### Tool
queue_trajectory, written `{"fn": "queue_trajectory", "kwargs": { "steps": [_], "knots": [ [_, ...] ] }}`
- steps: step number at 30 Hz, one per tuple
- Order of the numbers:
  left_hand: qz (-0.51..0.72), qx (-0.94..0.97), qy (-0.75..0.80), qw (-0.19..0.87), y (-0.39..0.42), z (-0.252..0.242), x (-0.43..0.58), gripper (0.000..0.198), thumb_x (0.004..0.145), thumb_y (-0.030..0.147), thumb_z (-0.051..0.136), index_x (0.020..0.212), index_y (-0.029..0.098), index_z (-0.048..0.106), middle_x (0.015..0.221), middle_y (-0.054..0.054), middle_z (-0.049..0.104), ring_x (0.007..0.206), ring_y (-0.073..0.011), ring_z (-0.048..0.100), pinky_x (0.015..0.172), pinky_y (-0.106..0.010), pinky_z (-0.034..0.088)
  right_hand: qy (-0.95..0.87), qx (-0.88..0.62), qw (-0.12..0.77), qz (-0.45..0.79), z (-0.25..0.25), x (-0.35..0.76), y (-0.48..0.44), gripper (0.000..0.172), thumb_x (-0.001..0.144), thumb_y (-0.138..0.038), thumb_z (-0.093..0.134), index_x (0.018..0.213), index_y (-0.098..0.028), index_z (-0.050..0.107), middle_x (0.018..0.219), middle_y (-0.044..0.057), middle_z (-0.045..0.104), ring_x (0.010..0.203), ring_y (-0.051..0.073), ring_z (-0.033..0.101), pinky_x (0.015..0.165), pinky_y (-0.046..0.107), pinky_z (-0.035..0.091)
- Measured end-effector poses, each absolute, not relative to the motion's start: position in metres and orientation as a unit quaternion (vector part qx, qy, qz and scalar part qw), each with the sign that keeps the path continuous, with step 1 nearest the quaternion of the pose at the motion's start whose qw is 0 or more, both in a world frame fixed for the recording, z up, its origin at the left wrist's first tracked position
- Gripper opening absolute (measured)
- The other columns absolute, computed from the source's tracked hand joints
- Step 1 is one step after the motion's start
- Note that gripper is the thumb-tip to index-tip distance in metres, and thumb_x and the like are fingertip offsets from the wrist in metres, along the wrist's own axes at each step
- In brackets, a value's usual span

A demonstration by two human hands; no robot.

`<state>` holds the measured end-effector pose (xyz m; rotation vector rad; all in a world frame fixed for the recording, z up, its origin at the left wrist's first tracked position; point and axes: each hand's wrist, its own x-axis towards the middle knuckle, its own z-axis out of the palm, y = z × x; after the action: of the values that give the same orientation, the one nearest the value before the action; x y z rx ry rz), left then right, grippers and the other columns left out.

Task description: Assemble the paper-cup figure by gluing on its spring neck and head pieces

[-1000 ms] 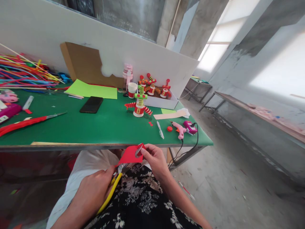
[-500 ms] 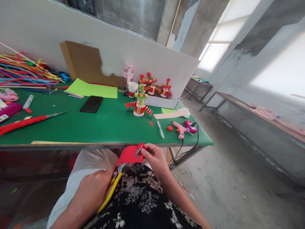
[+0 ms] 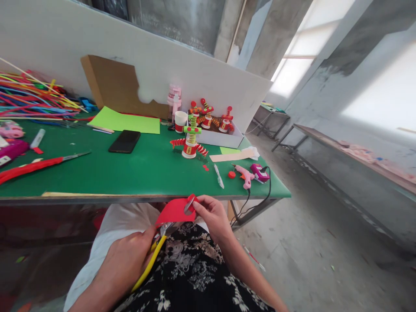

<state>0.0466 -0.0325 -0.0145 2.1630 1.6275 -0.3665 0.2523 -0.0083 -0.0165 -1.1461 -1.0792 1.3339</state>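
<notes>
The red paper (image 3: 173,211) is held over the lap, just off the desk's (image 3: 81,177) front edge, where the yellow-handled scissors (image 3: 151,263) meet it. The right hand (image 3: 213,218) has its fingers pinched on the paper's right end; the left hand (image 3: 130,255) is closed around the scissors' handles, its fingers partly hidden. Near the desk's front right corner lies a pink glue gun (image 3: 246,177), beside a red disc (image 3: 232,174).
</notes>
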Motion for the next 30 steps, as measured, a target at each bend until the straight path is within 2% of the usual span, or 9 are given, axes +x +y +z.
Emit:
{"fn": "queue_trajectory", "kwargs": {
  "steps": [9,17,26,30],
  "knots": [
    [-0.135,0.775,0.575,0.222,-0.033,-0.009,0.046,0.042,0.093,0.024,0.034,0.129,0.017,0.056,0.112,-0.017,0.074,0.106,-0.0368,0.069,0.086,-0.047,0.050,-0.443,-0.476,0.516,0.558,-0.017,0.253,-0.007,0.028,0.075,-0.049,0.076,0.075,-0.021,0.071,0.066,0.001,0.069,0.059,0.014,0.060,0.061,0.026,0.051],
    [-0.160,0.773,0.574,0.219,-0.033,-0.007,0.048,0.045,0.096,0.023,0.030,0.134,0.017,0.053,0.116,-0.016,0.073,0.109,-0.0349,0.069,0.089,-0.046,0.050,-0.457,-0.478,0.507,0.553,-0.017,0.256,-0.007,0.031,0.077,-0.050,0.075,0.076,-0.020,0.070,0.068,0.002,0.070,0.059,0.013,0.060,0.060,0.024,0.048],
    [-0.152,0.780,0.568,0.214,-0.033,-0.008,0.047,0.045,0.094,0.020,0.030,0.129,0.014,0.057,0.110,-0.020,0.074,0.107,-0.0373,0.069,0.088,-0.049,0.051,-0.484,-0.479,0.482,0.551,-0.013,0.262,-0.005,0.030,0.078,-0.048,0.074,0.075,-0.019,0.068,0.063,0.000,0.067,0.053,0.010,0.054,0.055,0.023,0.043],
    [-0.163,0.779,0.568,0.212,-0.032,-0.007,0.048,0.045,0.095,0.021,0.030,0.131,0.015,0.056,0.109,-0.019,0.074,0.107,-0.0366,0.070,0.089,-0.048,0.051,-0.486,-0.479,0.475,0.557,-0.015,0.265,-0.004,0.032,0.077,-0.050,0.074,0.077,-0.018,0.067,0.062,0.000,0.067,0.055,0.011,0.056,0.057,0.023,0.044]
  ]
}}
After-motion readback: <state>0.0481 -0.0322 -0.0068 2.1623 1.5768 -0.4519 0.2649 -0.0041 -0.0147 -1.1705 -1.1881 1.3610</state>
